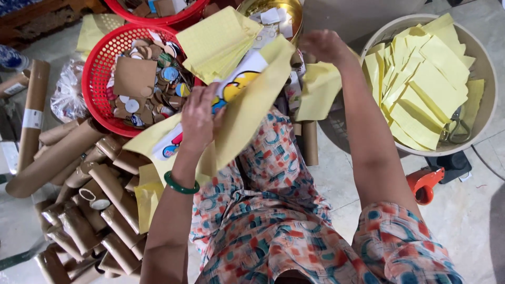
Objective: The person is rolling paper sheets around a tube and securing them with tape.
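my left hand (199, 118) pinches a yellow paper sleeve (247, 110) with a cartoon sheet inside, over my lap. my right hand (326, 46) grips another yellow sheet (318, 90). red basket (100, 79) of discs just left; cardboard tubes (89, 194) piled below it; round tub (481, 63) of yellow sheets to the right.

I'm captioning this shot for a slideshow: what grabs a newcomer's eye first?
The left hand grips a long yellow sheet with a cartoon sticker at centre. Behind it stands a red basket of round stickers; the round tub at right holds more yellow sheets. Brown cardboard tubes pile at lower left.
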